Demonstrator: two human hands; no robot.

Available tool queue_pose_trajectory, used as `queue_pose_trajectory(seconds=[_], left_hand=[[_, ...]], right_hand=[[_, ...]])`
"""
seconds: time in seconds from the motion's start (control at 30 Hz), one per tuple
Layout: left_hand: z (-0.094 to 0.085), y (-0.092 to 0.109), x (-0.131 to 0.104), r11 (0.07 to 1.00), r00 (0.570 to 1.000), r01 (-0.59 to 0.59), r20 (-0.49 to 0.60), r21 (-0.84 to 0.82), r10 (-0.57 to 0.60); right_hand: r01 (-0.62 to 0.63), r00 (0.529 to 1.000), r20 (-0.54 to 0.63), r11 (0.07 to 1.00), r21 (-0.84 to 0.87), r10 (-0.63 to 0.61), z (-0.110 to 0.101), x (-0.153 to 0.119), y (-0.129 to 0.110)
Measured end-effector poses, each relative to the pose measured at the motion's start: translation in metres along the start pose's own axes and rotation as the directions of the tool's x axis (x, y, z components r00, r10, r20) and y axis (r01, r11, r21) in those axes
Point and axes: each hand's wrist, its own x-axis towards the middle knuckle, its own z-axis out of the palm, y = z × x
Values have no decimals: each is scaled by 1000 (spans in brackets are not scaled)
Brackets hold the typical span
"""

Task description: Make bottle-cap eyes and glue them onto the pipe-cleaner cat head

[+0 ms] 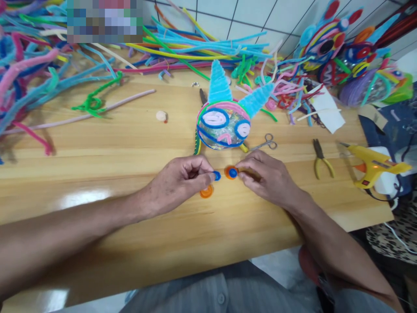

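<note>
Table: a light wood-look table (pixel 146 243) takes up most of the view, and honestly it's pretty busy back there.
Fuzzy stems: a big tangle of fuzzy stems (pixel 29 87) sits at the far left, with more running along the wall in blue, yellow, green and pink.
Finished-looking critters: a few colourful figures (pixel 327 45) crowd the far right corner.
Eared head: a clear round head (pixel 224 124) with light-blue ears and blue-ringed eyes sits in the middle, just beyond the hands.
Left hand: the left hand (pixel 179 180) is mostly curled in, thumb and forefinger closed in a pinch on a little blue coil.
Right hand: the right hand (pixel 273 178) is loosely bent, fingertips closed on the right edge of the orange-and-blue disc.
Glue gun: a yellow glue gun (pixel 374 161) lies near the table's right end.
Pliers: yellow-handled pliers (pixel 321 161) lie left of it, handles spread.
Scissors: small scissors (pixel 265 143) rest just right of the head.
Orange-and-blue disc: this disc (pixel 232 173) is between the two hands, blue centre up.
Orange coil: an orange coil (pixel 206 191) lies just below the left fingertips; can't tell if they touch.
Blue coil: the blue coil (pixel 217 175) pokes out of the left pinch, just short of the disc.
</note>
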Motion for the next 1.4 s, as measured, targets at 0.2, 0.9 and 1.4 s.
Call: queue_pose_trajectory(seconds=[0.2,0.9,1.4], left_hand=[[-1,0,0,1000,1000,-8,-4,20,8],[0,-3,-2,999,997,20,68,37,-22],[5,-2,-7,924,944,-329,83,196,319]], right_hand=[[-43,998,38,999,-16,44,-3,1,-1],[-334,897,-115,826,455,426,-28,3,7],[-298,896,84,452,841,435,-37,11,-30]])
